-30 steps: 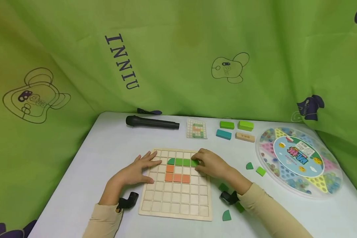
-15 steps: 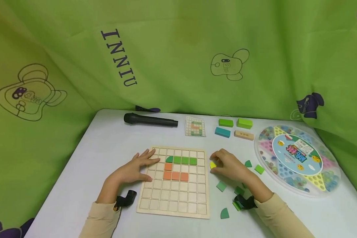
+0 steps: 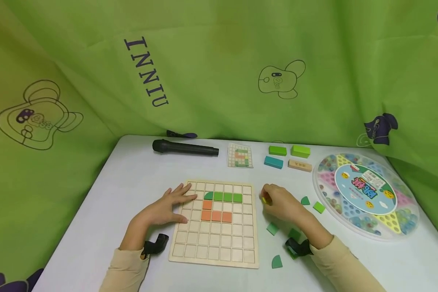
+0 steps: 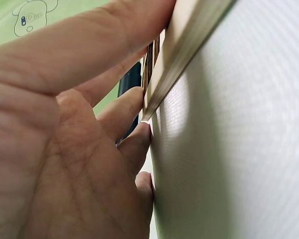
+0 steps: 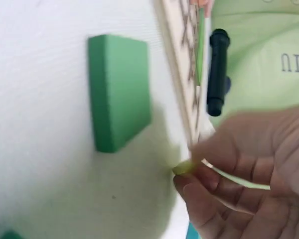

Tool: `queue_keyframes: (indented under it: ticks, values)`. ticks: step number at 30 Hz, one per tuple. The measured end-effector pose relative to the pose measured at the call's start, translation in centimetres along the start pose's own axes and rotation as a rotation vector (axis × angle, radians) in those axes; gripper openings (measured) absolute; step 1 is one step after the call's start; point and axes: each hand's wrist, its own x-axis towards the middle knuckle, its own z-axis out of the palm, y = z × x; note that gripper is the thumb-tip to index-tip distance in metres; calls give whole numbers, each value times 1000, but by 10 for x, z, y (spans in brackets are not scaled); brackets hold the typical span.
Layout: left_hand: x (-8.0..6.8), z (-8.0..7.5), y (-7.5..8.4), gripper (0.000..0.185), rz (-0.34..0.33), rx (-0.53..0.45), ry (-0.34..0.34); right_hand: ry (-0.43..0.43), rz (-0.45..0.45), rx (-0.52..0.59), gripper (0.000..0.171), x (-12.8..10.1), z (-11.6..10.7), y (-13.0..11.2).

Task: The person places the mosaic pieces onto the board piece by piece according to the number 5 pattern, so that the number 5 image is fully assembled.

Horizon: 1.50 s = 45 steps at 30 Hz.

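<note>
Yellow shows between the thumb and finger of our right hand [image 3: 282, 202], where we pinch a small yellow piece [image 5: 183, 167] just off the right side of the wooden board [image 3: 217, 252]; whether the piece touches the desk [image 3: 95, 227] we cannot tell. Our left hand [image 3: 164, 209] lies well apart from the right, fingers spread, with thumb and forefinger over the board's left rim. Between our hands, set in the grid, we see a green quarter-round tile [image 3: 209, 196] at the left end of a row, three green square tiles [image 3: 228, 197] beside it, and four orange tiles [image 3: 216, 216] in an L nearer to us. Just on our side of the right hand lie a green square [image 3: 272, 228] and, nearer to us, another quarter-round [image 3: 277, 261]; our right wrist camera [image 3: 297, 246] partly hides more green pieces [image 3: 294, 234]. To the right of the right hand we have a dark green piece [image 3: 305, 200] and a bright green square [image 3: 318, 207], next to a round game box [image 3: 366, 190]. Beyond the left hand lies a black microphone [image 3: 185, 148]; beyond the gap between both hands, a pattern card [image 3: 240, 155]; beyond the right hand, four small blocks [image 3: 273, 162]
</note>
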Motion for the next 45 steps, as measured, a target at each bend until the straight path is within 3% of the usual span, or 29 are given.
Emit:
queue_keyframes:
  ticks: [6,10,16,27,32,37,45]
  values:
    - [0,-2,-1,76,-11,7,1,56,44,164,13,-7,-2,-7]
    - [0,-2,-1,76,-18,16,2,23,-9,274,9,-7,8,-22]
    - [1,0,-1,75,-19,10,2,-67,-92,324,10,1,28,-45]
    - [1,0,1,75,-22,3,1,-85,-72,266,12,7,43,-54]
    - [1,1,1,75,-27,2,0,-73,-95,285,12,2,34,-48]
    - [1,1,1,75,-26,1,0,-9,-97,246,25,-23,11,-25]
    - [2,0,0,76,-25,7,-3,-45,54,62,38,-69,7,0]
